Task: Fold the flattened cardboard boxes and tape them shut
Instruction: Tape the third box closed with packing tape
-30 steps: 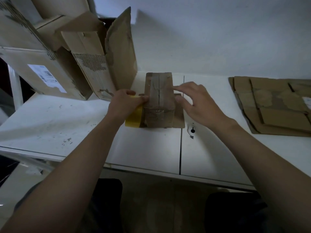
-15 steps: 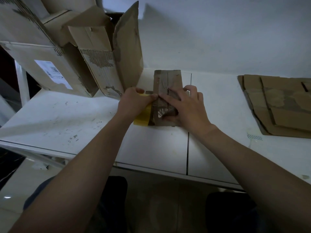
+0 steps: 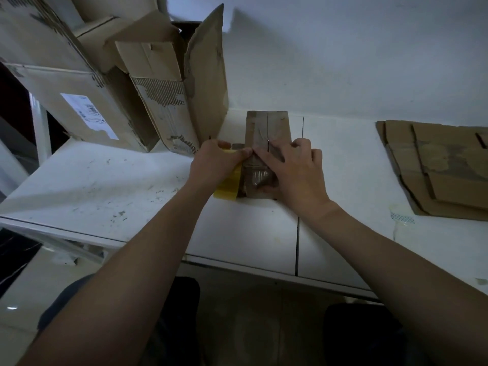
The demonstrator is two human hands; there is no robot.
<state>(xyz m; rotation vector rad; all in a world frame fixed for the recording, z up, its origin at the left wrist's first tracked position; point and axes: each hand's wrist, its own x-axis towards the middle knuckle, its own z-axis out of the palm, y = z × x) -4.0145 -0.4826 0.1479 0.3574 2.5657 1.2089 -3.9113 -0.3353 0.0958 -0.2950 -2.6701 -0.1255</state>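
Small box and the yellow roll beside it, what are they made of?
The small box looks like brown cardboard, dull and matte, with scuffed, creased flaps. The yellow roll looks like packing tape, probably thin plastic film; a clear glossy strip shines on the box's near end.

Packing workspace: a scuffed white table [image 3: 105, 186] against a white wall [image 3: 343, 62], with worn, opened boxes [image 3: 79, 101] piled at left and flattened cardboard [image 3: 449, 167] stacked at right.
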